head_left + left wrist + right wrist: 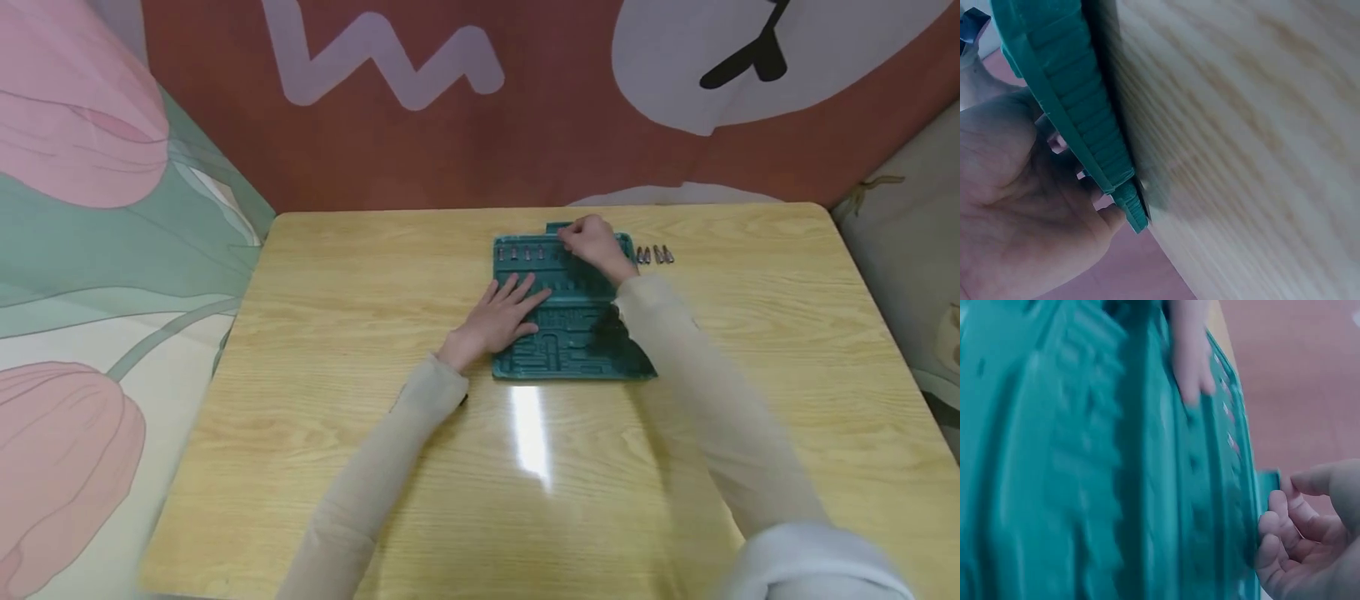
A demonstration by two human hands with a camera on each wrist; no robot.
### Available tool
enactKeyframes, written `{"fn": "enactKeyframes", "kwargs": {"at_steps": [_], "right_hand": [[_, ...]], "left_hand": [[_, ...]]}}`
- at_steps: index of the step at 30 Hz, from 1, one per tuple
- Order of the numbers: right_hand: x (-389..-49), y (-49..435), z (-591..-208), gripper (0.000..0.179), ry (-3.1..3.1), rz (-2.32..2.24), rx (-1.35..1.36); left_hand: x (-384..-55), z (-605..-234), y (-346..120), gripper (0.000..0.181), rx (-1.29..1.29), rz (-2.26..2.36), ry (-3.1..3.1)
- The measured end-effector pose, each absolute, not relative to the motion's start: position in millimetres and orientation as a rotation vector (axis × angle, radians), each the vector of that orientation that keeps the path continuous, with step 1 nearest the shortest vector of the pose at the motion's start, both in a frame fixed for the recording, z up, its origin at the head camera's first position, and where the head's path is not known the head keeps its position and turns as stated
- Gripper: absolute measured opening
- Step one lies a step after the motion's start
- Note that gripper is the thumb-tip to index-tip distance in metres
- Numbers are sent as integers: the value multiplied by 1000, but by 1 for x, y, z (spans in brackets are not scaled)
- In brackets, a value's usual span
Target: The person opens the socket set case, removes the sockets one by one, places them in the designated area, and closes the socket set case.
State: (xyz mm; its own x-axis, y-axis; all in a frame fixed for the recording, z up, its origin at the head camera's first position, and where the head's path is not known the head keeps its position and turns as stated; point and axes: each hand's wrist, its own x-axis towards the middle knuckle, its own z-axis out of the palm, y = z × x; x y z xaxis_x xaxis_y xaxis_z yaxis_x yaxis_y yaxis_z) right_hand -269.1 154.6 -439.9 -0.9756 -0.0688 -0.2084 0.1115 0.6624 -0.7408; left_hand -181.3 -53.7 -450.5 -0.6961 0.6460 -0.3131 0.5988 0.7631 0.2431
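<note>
A green moulded tool case (555, 367) lies unfolded on the table, its trays full of shaped recesses. Several small metal sockets (527, 252) sit in a row along its far left part. My left hand (495, 321) rests on the case's left side, fingers spread. In the left wrist view, its palm (1029, 206) is beside the case's ribbed edge (1085, 106). My right hand (592, 242) is at the far rim, fingers curled and thumb against index finger. Its fingertips are right by the green tab (1267, 487); I cannot tell what is between them.
Several more small metal pieces (655, 254) lie in a row on the table, just right of the case. The wooden table (337, 333) reaches back to a red printed cloth (420, 158). Patterned cloth (90, 308) hangs at the left.
</note>
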Motion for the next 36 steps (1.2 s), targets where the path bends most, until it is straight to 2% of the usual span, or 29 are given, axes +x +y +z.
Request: {"fn": "enactKeyframes", "kwargs": {"at_steps": [7, 14, 29, 36], "right_hand": [[-273, 136, -453, 47, 2720, -1151, 3], [-272, 129, -454, 47, 2705, -1151, 78], [-264, 116, -453, 33, 2744, -960, 199], [-266, 114, -454, 36, 2741, -979, 250]], "left_hand": [[-181, -448, -51, 62, 938, 167, 2585], [-180, -448, -50, 62, 937, 134, 2590], [-178, -451, -51, 62, 966, 155, 2584], [-176, -446, -51, 62, 954, 138, 2583]]}}
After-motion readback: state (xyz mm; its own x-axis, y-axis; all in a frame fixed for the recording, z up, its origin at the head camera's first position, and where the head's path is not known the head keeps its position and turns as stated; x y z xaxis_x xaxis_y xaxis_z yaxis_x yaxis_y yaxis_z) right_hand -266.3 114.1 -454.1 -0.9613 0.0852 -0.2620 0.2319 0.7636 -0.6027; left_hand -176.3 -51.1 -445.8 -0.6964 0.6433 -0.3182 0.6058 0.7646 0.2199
